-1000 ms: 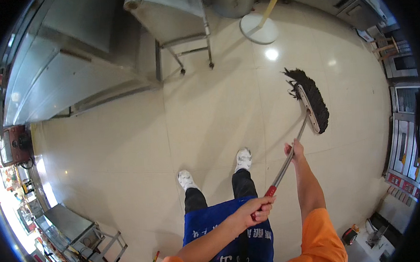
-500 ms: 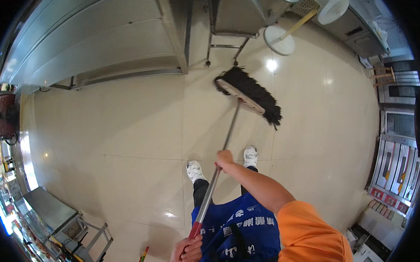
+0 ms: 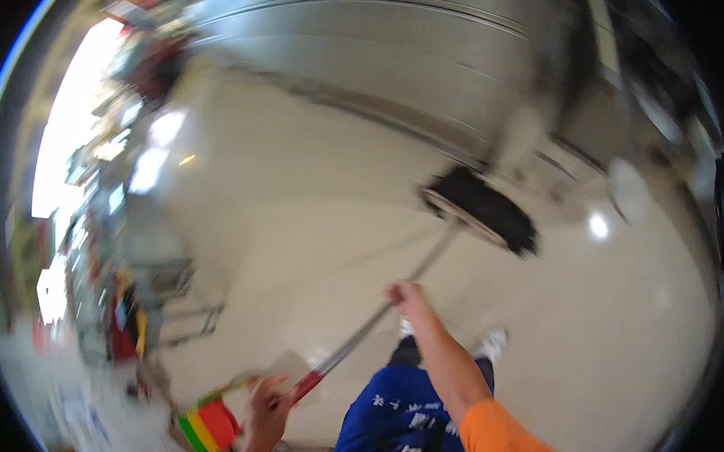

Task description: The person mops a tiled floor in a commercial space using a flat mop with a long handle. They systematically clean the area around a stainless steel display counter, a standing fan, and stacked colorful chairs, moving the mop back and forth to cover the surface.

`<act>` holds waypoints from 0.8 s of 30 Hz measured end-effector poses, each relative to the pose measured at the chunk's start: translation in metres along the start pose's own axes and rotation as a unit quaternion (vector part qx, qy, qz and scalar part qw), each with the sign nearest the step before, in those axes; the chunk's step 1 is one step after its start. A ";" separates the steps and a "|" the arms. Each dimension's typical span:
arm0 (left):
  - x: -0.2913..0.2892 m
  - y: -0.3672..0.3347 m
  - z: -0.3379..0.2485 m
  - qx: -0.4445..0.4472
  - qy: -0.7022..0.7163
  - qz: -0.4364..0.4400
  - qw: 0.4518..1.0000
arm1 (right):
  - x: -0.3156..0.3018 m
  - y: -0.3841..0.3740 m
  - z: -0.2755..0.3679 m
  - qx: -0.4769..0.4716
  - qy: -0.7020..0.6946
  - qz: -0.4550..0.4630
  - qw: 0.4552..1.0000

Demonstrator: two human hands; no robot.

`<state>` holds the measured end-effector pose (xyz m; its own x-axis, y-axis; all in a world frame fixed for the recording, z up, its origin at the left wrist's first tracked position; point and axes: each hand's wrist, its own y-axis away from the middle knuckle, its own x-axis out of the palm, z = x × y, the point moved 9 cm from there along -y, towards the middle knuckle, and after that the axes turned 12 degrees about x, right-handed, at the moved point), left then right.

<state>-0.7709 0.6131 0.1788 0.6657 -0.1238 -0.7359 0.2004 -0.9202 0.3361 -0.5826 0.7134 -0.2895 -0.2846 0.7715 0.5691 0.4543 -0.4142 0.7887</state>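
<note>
A flat dust mop with a dark fringed head (image 3: 484, 210) lies on the tiled floor, close to the foot of the steel counter. Its metal pole (image 3: 359, 333) slants down toward me and ends in a red grip (image 3: 307, 386). Partway along the pole, my right hand (image 3: 407, 297) is closed around it. Lower and to the left, my left hand (image 3: 268, 406) wraps the top end of the red grip. My white shoes (image 3: 493, 343) stand on the floor below the pole.
A steel counter (image 3: 419, 58) runs along the far side, with blurred metal legs and a white round base (image 3: 629, 188) at its right. On the left are a metal frame stand (image 3: 192, 322) and brightly lit shelving. A red, yellow and green striped item (image 3: 209, 426) sits by my left hand.
The view has swung to the left and blurred, so the counter and stand appear farther right. Both hands keep their hold on the mop, whose pole now slants more toward the left.
</note>
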 end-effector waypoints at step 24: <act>0.345 0.079 -0.335 0.438 -0.195 0.349 0.805 | -0.418 0.303 0.292 -0.321 -0.238 -0.018 0.917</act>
<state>-0.2842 0.6222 0.1485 0.0864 -0.6737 -0.7340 -0.8222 -0.4643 0.3293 -0.0793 0.4067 -0.3569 0.1800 0.8506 0.4940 -0.1820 -0.4647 0.8666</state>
